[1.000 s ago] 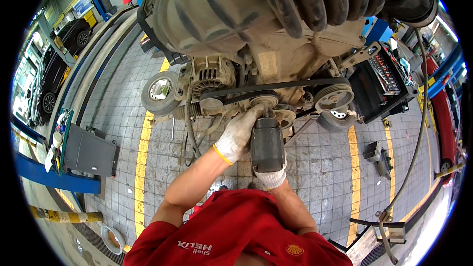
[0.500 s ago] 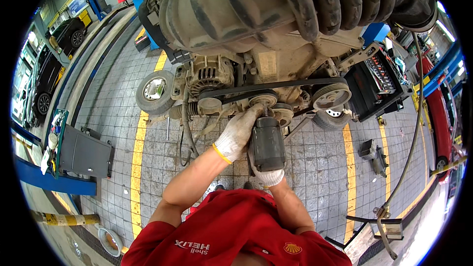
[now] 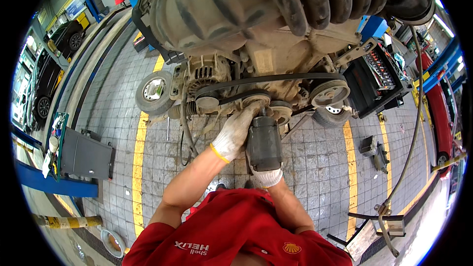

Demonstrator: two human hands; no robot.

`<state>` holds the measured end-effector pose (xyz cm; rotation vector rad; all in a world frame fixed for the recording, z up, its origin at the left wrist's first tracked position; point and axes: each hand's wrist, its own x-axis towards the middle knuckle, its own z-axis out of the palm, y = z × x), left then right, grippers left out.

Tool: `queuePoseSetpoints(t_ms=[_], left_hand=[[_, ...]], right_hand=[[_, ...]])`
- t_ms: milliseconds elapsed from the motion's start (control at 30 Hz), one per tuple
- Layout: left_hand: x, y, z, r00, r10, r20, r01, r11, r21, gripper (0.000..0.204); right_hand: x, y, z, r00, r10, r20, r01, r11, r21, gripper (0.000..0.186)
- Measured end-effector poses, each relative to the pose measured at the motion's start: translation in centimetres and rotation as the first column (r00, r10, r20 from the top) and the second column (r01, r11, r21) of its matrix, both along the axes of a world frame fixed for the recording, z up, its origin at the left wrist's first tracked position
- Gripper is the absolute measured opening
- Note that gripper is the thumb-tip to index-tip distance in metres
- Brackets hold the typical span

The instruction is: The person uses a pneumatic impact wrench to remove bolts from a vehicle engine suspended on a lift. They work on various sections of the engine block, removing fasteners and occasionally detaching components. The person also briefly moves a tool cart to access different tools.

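Note:
A black impact wrench (image 3: 266, 145) stands upright below the engine, its nose pointing at a small crank pulley (image 3: 257, 99). My right hand (image 3: 267, 177), in a white knit glove, grips it from below; the body of the wrench covers most of the fingers. My left hand (image 3: 238, 130), gloved with a yellow cuff, reaches up beside the nose of the wrench. Its fingers are closed at the pulley, and what they hold is hidden. A black drive belt (image 3: 276, 79) runs above, between the alternator (image 3: 208, 75) and a grooved pulley (image 3: 330, 93) on the right.
A large dusty engine cover (image 3: 207, 15) hangs close overhead. Wheels (image 3: 153, 92) stand on the tiled floor behind. To the right are an open tool drawer (image 3: 382, 76), a dark metal part (image 3: 378, 157) and a hanging hose (image 3: 413, 157); at left, a grey cabinet (image 3: 86, 152).
The engine and the wrench sit slightly farther left in view. The upper run of the belt looks more bowed upward than before. Both hands keep their places on the wrench and at the pulley.

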<state>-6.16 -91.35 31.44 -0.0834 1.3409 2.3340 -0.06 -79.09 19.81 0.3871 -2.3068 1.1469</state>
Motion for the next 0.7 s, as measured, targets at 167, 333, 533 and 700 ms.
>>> queuePoseSetpoints(t_ms=[167, 333, 533, 700], left_hand=[[-0.2, -0.5, -3.4, 0.987, 0.126, -0.100, -0.133, 0.989, -0.062, 0.044], [0.7, -2.6, -4.1, 0.916, 0.383, -0.120, -0.394, 0.916, -0.080, 0.040], [-0.9, -0.5, -5.1, 0.913, 0.365, -0.181, -0.301, 0.903, 0.305, 0.044], [-0.9, 1.1, -4.4, 0.934, 0.343, -0.099, -0.278, 0.874, 0.399, 0.039]], right_hand=[[0.8, 0.6, -0.7, 0.988, 0.099, 0.117, -0.075, 0.979, -0.189, 0.040], [2.6, 1.4, -1.6, 0.954, 0.196, 0.228, -0.116, 0.940, -0.321, 0.038], [3.7, 2.6, -2.0, 0.997, 0.048, 0.062, -0.054, 0.993, 0.100, 0.040], [5.3, 2.8, -3.7, 0.991, 0.045, 0.124, -0.050, 0.998, 0.041, 0.046]])
